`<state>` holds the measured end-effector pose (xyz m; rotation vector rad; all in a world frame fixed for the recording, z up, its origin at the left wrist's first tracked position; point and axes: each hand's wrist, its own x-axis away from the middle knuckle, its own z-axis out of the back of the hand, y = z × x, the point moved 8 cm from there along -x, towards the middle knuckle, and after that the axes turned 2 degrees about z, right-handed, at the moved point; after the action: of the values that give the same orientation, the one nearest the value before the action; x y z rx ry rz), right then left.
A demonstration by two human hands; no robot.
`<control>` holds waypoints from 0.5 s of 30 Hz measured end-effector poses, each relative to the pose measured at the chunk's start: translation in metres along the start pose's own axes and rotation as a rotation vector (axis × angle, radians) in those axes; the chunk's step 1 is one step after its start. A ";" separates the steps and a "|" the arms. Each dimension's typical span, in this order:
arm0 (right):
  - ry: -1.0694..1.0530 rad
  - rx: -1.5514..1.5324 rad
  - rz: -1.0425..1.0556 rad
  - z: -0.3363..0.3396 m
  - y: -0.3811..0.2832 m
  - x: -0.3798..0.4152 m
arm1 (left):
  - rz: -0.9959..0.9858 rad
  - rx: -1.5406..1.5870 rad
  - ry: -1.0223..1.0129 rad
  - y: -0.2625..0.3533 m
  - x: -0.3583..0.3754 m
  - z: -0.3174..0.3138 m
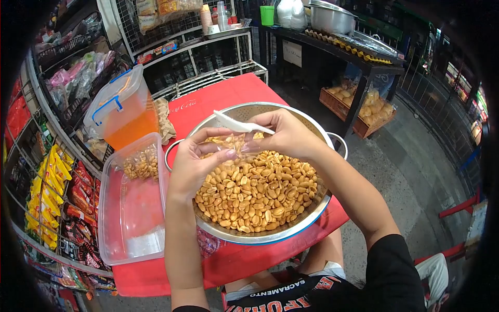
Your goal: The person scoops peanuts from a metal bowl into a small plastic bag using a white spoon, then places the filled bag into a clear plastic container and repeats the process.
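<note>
A wide metal colander (306,221) full of peanuts (260,192) stands on the red table (239,91). Above the peanuts, my left hand (195,156) pinches one side of a small clear plastic bag (228,145) with some peanuts in it. My right hand (286,132) grips the bag's other side, and a white plastic spoon (236,125) is also held in that hand, its handle pointing up to the left. Left of the colander lies a clear plastic tub (127,203), with small filled bags (143,164) in its far end.
Behind the tub stands a lidded container of orange liquid (130,112), beside crumpled brown paper (163,119). Racks of snack packets (49,192) line the left. At the back right, a dark table (332,44) bears a large pot (332,18). A person's leg (434,275) shows at the lower right.
</note>
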<state>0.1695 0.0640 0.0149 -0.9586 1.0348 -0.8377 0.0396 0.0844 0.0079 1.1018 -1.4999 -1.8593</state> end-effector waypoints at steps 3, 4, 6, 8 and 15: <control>0.044 0.016 0.053 0.003 -0.005 0.000 | -0.011 -0.009 0.045 0.000 0.000 0.003; 0.080 0.030 0.078 0.006 -0.007 0.000 | -0.011 -0.009 0.045 0.000 0.000 0.003; 0.081 0.023 0.007 0.007 -0.008 0.002 | -0.028 0.034 0.085 0.003 0.000 0.006; 0.121 0.029 0.004 0.007 -0.011 0.003 | -0.033 0.054 0.105 0.005 0.000 0.007; 0.106 0.098 0.054 0.006 -0.013 0.002 | -0.046 0.122 0.160 0.001 -0.002 0.016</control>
<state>0.1747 0.0591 0.0276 -0.8075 1.0961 -0.8939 0.0268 0.0945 0.0107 1.3191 -1.5234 -1.6835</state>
